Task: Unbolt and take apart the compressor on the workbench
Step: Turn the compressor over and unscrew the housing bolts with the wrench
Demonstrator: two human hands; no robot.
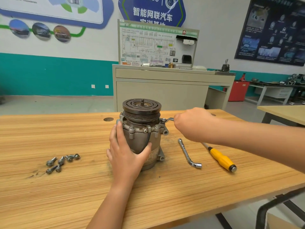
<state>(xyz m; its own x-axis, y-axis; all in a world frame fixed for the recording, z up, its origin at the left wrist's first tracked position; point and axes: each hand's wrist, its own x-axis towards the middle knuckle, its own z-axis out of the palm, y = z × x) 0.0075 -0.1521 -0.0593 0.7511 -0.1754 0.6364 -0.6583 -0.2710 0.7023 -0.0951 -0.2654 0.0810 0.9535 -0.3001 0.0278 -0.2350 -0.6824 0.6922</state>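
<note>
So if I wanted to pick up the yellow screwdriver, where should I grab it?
Grab the screwdriver by its fat yellow handle, coming down from above. It lies flat on the workbench with the handle end nearest you and bare wood along both sides, so fingers can probably close around it easily. The thin metal shaft runs under the right arm, which makes it harder to reach.

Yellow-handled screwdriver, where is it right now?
Head view: the yellow-handled screwdriver lies on the workbench, right of the compressor, beside the L-shaped socket wrench, untouched.
</note>
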